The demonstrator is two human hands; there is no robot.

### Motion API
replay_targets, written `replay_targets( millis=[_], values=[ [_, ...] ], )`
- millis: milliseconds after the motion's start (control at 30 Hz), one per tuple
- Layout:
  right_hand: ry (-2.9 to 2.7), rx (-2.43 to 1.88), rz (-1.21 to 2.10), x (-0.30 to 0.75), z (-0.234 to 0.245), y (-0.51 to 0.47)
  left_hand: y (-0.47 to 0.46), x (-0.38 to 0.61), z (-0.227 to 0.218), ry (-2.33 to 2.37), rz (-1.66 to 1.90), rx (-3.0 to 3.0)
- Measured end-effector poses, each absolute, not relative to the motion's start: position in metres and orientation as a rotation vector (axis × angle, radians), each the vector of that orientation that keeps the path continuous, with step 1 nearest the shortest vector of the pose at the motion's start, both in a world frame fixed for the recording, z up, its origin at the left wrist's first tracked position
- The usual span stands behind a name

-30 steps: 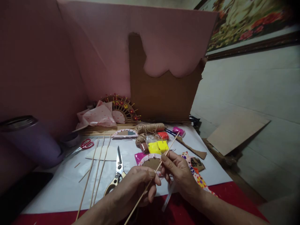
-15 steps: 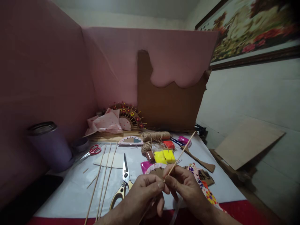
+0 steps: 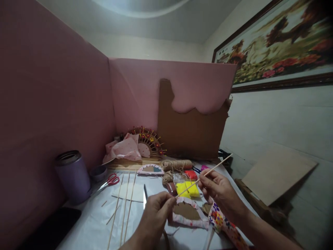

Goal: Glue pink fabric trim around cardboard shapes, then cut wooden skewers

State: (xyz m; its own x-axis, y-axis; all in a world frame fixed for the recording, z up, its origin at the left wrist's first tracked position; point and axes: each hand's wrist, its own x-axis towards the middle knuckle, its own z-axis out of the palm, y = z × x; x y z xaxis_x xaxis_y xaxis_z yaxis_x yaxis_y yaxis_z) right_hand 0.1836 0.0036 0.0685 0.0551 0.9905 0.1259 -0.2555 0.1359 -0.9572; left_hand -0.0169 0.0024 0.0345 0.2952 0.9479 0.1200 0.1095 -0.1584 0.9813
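Left hand [image 3: 159, 210] and right hand [image 3: 220, 190], fingers pinched, are being used to grip thin stick [image 3: 218, 164] tilted toward two o'clock, cloth-edged cardboard [image 3: 187, 211] at six o'clock.

White-topped table [image 3: 88, 222] with thin sticks [image 3: 125, 208], red-handled scissors [image 3: 108, 182], twine spool [image 3: 177, 164] and yellow packets [image 3: 191, 189].

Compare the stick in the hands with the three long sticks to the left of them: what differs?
The held stick is raised in the left hand and right hand, while the three sticks lie on the white-covered table. The held stick slants up to the right; the three sticks run roughly away from the person. Both are thin, straight and pale.
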Motion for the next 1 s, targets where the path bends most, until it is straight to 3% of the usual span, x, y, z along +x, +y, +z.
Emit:
replay_targets(
  millis=[333,500,1000],
  values=[
    [-0.91,-0.901,1.135,0.187,0.082,0.119,0.139,-0.067,0.078,1.472,1.174,1.875],
    [-0.859,-0.972,1.067,0.183,0.066,0.163,0.196,-0.083,0.067,1.731,1.242,1.923],
    [-0.813,-1.114,1.077,0.181,0.039,0.235,0.276,-0.077,0.016,1.702,1.267,2.107]
  ],
)
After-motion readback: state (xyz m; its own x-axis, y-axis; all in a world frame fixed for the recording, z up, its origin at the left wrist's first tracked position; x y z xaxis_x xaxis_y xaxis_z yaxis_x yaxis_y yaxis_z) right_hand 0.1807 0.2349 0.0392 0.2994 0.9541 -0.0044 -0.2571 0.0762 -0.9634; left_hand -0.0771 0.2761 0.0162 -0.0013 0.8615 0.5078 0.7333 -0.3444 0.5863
